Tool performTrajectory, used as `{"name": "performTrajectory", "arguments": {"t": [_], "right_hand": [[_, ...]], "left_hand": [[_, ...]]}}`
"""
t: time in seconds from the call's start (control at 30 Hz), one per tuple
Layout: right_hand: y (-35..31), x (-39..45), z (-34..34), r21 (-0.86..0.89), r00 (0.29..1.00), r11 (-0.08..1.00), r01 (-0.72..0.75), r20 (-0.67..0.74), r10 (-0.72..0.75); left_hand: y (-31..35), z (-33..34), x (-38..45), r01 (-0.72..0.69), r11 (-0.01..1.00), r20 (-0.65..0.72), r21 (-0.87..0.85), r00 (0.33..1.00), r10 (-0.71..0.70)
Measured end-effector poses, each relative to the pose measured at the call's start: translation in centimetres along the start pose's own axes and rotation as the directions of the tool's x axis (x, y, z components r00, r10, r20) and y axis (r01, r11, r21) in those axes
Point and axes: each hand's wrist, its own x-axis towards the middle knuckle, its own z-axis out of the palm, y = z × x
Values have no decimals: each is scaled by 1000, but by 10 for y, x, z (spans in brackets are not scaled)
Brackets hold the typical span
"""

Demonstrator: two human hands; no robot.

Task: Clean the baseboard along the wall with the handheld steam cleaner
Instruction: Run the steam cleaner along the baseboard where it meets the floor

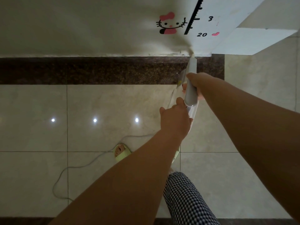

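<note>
Baseboard (100,70), dark speckled stone, runs under the wall (81,30). I aim the steamer (191,88) so its nozzle meets the baseboard's top edge, below the height chart (211,21). My right hand (197,83) wraps the grey handle for aim; my left hand (174,117) grips the rear, steadying it. Cord (78,166) trails over glossy floor tiles (40,111).

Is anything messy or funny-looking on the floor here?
Yes, a little. The pale power cord lies in loose loops across the floor tiles and runs right past the foot in the green slipper, so it could trip someone. Nothing looks spilled or broken, and the dark baseboard looks whole.
</note>
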Motion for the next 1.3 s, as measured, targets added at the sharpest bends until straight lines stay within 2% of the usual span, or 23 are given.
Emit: {"name": "performTrajectory", "arguments": {"t": [1.3], "right_hand": [[8,-18,53,-76,1000,997,-7,-13,6]], "left_hand": [[-49,-13,-12,39,999,9,-32,999,-39]]}}
